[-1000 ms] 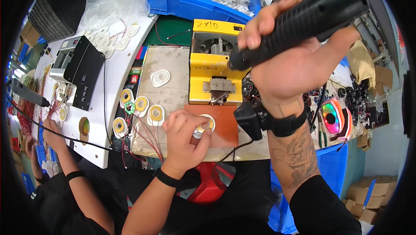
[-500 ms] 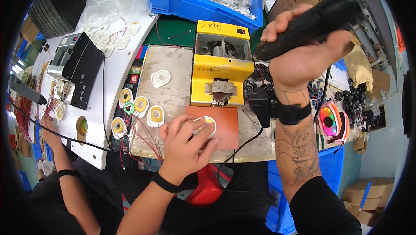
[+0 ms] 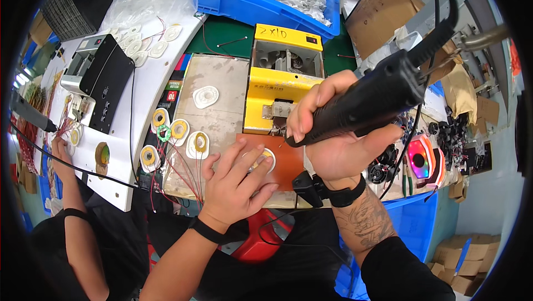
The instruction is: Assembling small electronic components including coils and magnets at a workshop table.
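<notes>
My right hand [image 3: 344,151] is wrapped around a black, corded electric screwdriver [image 3: 361,101], held tilted with its lower end near the front of the yellow screw-feeder machine [image 3: 266,95]. The bit is hard to make out. With its fingers spread, my left hand [image 3: 236,184] lies over a white oval part [image 3: 270,163] with a yellow ring, touching it on the orange-brown mat [image 3: 288,159]. My fingers cover much of that part. Left of this hand are similar white parts with yellow rings [image 3: 199,143], a small green ring-shaped board [image 3: 163,133] and red wires [image 3: 191,170].
A blue bin [image 3: 222,2] of small white pieces stands at the back. Another person's hand [image 3: 62,154] works at the left bench beside a black feeder machine [image 3: 102,84]. A lit multicolour device [image 3: 420,158] sits at the right, with pliers [image 3: 407,181] beside it.
My right hand has brought the screwdriver down and left, toward the front of the yellow machine. My left hand's fingers have spread out over the white part.
</notes>
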Tool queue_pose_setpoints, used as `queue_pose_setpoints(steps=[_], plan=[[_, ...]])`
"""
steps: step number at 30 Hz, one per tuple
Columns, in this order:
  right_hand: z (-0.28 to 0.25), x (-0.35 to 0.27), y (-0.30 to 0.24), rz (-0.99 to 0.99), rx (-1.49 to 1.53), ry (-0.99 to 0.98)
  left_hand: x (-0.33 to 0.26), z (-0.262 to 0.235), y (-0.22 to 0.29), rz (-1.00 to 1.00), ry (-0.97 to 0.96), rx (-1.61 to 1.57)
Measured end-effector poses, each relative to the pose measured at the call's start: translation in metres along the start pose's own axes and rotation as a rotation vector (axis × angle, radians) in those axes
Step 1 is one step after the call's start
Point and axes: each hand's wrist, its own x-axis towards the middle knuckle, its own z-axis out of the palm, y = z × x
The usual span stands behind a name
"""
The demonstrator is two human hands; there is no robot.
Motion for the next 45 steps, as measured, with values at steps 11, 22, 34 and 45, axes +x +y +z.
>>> queue_pose_setpoints(steps=[11, 22, 34, 45], plan=[[-0.011, -0.009, 0.004, 0.064, -0.132, -0.025, -0.004, 0.004, 0.001, -0.009, 0.020, -0.031], [-0.012, 0.098, -0.036, -0.307, 0.079, 0.056, -0.002, 0.002, 0.001, 0.000, 0.026, -0.023], [0.002, 0.057, -0.033, -0.227, -0.012, -0.016, -0.004, 0.001, -0.002, 0.010, 0.045, -0.012], [0.005, 0.017, 0.004, -0.104, -0.221, -0.009, -0.003, 0.002, 0.001, 0.005, 0.027, -0.010]])
